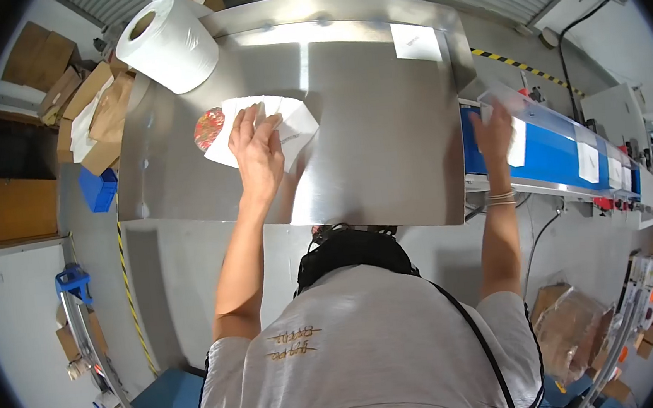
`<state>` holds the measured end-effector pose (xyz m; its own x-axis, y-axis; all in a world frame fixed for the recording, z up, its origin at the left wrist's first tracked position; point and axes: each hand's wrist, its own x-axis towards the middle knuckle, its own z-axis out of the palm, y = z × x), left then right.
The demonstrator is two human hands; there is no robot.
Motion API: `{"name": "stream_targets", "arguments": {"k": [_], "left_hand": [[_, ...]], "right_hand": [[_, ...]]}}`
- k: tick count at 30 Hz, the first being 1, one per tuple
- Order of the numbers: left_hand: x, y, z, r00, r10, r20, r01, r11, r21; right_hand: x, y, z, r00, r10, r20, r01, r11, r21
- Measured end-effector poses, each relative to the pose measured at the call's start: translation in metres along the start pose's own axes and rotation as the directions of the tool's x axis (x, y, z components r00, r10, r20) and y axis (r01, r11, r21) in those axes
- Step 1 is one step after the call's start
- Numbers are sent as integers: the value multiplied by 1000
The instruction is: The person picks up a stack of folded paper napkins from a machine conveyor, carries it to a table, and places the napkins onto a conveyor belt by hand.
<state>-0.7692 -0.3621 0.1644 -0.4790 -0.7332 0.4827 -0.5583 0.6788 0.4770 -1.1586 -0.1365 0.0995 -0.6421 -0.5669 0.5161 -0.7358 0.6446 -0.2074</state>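
My left hand (260,151) rests on a fanned stack of flat white packets (298,125) on the steel table, its fingers bent over them. From under the stack's left side shows a round, red patterned piece (209,127); I cannot make out what it is. Off the table's right edge, my right hand (494,136) hovers at the near end of a blue conveyor belt (546,155). Motion blurs its fingers. Right beside it a white packet (518,143) lies on the belt, and several more white packets follow farther along.
The steel table (383,144) has raised rims at the back. A large white roll (181,50) stands at its back left corner, and a white sheet (416,41) lies at the back right. A clear guard (544,111) runs along the conveyor. Cardboard boxes (97,115) are left.
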Motion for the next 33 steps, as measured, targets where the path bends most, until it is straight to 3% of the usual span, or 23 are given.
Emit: {"name": "stream_targets", "arguments": {"k": [1,3,4,5,7,9,12,15,18,20,22,24,26,28,31,33], "left_hand": [[0,0,0,1000,11,3,-11,1000,9],[1,-1,0,999,36,4,-36,999,5],[1,-2,0,999,44,16,-44,999,15],[2,-1,-1,998,54,27,-55,998,25],[3,-1,-4,995,78,54,-80,996,39],[3,-1,-8,991,100,86,-104,994,44],[7,13,-20,996,60,62,-60,998,-6],[6,-6,-8,998,6,-63,-2,998,65],[7,-20,-7,1000,14,17,-15,999,36],[7,-13,-7,1000,-12,5,12,999,40],[7,-11,-9,1000,-29,-1,29,999,38],[8,-12,-8,1000,-13,-20,13,1000,16],[7,-13,-8,999,-12,-32,12,1000,8],[7,-13,-9,999,-16,-33,16,1000,4],[7,-16,-6,999,-23,-40,23,1000,6],[8,-16,-5,999,-31,-24,31,1000,0]], "right_hand": [[6,-32,-3,978,-113,178,78,978,195],[2,-104,5,894,-396,212,221,798,560],[0,-141,10,839,-440,321,34,629,776],[3,-176,2,734,-503,456,-108,577,810],[4,-230,-1,647,-611,456,-189,451,873],[8,-261,15,551,-738,389,-150,371,916],[-4,-266,55,626,-754,200,253,439,862],[-1,-244,6,563,-598,571,-294,501,814],[-26,-190,22,708,-394,586,-563,187,805],[-26,-144,21,774,-219,594,-549,233,803],[-23,-76,22,806,-104,583,-426,582,692],[-11,-34,4,745,162,647,-556,686,468],[-7,31,16,830,184,526,-441,795,417],[6,51,-1,875,273,399,-304,953,15],[9,22,-12,989,150,-15,-147,947,-285],[19,-19,-10,991,21,131,-41,987,154]]}}
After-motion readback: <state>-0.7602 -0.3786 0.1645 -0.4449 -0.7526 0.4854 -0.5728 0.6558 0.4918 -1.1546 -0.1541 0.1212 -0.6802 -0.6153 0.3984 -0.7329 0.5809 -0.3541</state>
